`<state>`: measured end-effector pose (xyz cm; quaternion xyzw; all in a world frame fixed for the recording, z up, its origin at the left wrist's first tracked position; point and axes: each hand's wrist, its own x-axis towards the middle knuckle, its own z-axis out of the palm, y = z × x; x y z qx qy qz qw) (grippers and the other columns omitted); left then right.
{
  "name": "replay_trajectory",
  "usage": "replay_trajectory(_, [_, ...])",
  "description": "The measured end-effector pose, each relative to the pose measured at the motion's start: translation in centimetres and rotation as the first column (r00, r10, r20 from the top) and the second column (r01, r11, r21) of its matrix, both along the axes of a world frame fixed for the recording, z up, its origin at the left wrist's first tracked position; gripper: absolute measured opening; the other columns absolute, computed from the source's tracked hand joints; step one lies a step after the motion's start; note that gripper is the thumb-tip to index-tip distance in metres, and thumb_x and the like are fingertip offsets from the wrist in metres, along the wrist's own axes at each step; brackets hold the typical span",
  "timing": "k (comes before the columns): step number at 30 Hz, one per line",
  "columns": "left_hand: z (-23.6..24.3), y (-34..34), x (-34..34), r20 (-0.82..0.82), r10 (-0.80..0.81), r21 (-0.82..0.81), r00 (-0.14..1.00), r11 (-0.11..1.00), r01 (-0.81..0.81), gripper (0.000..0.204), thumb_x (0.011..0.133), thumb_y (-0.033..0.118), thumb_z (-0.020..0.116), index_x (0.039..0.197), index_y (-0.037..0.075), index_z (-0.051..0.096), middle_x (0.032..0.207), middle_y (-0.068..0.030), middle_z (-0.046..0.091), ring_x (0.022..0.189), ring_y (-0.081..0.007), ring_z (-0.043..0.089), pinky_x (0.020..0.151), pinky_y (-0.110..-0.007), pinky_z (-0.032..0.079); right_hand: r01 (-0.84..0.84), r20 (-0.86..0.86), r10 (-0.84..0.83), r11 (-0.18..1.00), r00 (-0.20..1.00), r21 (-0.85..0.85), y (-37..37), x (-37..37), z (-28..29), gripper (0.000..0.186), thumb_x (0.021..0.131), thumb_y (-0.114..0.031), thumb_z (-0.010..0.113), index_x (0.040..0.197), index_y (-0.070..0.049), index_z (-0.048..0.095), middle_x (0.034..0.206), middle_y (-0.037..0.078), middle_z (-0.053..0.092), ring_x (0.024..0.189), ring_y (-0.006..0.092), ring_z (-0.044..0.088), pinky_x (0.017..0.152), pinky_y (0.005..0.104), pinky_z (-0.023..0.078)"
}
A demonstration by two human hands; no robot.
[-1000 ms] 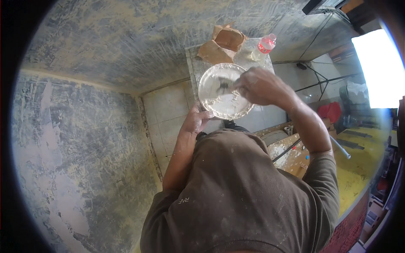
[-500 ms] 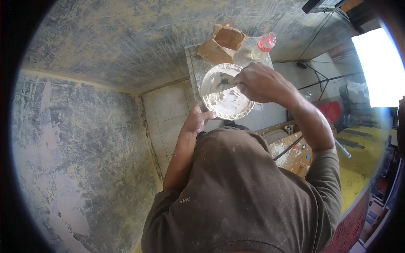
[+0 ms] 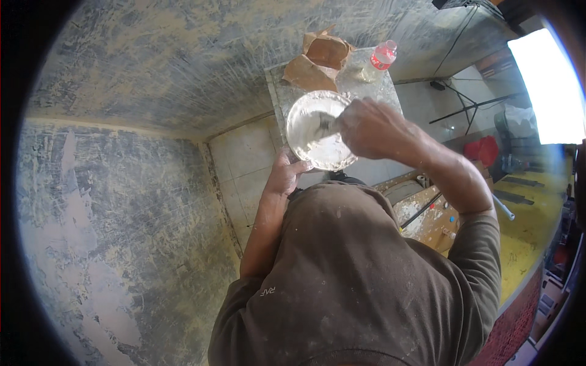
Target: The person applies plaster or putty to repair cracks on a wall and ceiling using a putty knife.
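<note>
Paste (image 3: pixel 328 157), white and lumpy, coated the round white container (image 3: pixel 291 141). The left hand (image 3: pixel 284 175) clasped its near-left rim, thumb over the edge. The right hand (image 3: pixel 371 130), fingers curled closed, held a blurred flat-bladed tool (image 3: pixel 324 125) at its interior. Beyond the container were a torn brown paper bag (image 3: pixel 311 72) and a clear red-labelled plastic bottle (image 3: pixel 379 61).

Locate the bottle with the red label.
In the head view, the bottle stands upper right of centre on the grey tabletop, right of the brown paper bag.
</note>
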<state>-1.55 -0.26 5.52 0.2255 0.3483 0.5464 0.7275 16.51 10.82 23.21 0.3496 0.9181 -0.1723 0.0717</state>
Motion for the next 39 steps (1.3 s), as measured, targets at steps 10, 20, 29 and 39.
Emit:
replay_trajectory(10, [0.1, 0.8, -0.5, -0.005, 0.039, 0.019, 0.999, 0.999, -0.039, 0.062, 0.069, -0.007, 0.060, 0.128, -0.006, 0.043, 0.120, -0.0155, 0.057, 0.109, -0.0262, 0.058, 0.092, -0.040, 0.050, -0.068, -0.018, 0.069, 0.995, 0.997, 0.071, -0.1, -0.6, 0.2, 0.018, 0.077, -0.008, 0.051, 0.070, 0.001, 0.064, 0.069, 0.021, 0.062, 0.071, 0.0345, 0.064, 0.067, 0.0445, 0.052])
replay_trajectory(20, [-0.7, 1.3, -0.8, -0.001, 0.052, 0.056, 0.999, 0.997, -0.052, 0.062, 0.070, -0.010, 0.057, 0.130, -0.005, 0.042, 0.121, -0.0150, 0.057, 0.111, -0.0249, 0.057, 0.096, -0.038, 0.047, -0.030, -0.088, 0.031, 0.999, 0.996, 0.014, -0.2, -1.1, -0.7, 0.019, 0.081, -0.011, 0.051, 0.080, 0.002, 0.064, 0.077, 0.022, 0.064, 0.073, 0.0368, 0.063, 0.071, 0.0453, 0.050])
replay_trajectory(29, [0.6, 2.1, 0.2, -0.014, 0.072, 0.017, 0.997, 0.997, -0.072, 0.062, 0.070, -0.010, 0.057, 0.130, -0.006, 0.042, 0.122, -0.0151, 0.056, 0.110, -0.0251, 0.058, 0.095, -0.038, 0.047, 0.101, -0.261, -0.038, 0.968, 0.965, 0.232, 1.6, -0.8, -3.2, 0.019, 0.081, -0.011, 0.052, 0.072, 0.001, 0.064, 0.069, 0.020, 0.062, 0.065, 0.0362, 0.062, 0.065, 0.0451, 0.050])
replay_trajectory(39, [1.1, 2.4, -0.7, -0.122, 0.034, -0.056, 0.992, 0.998, -0.041, 0.057, 0.070, -0.011, 0.057, 0.124, -0.006, 0.045, 0.114, -0.0140, 0.058, 0.105, -0.0236, 0.059, 0.093, -0.037, 0.048, -0.091, -0.076, 0.114, 0.963, 0.991, 0.255, -0.7, -2.1, -2.0, 0.014, 0.078, -0.010, 0.054, 0.072, -0.005, 0.066, 0.075, 0.014, 0.065, 0.069, 0.0268, 0.066, 0.061, 0.0371, 0.052])
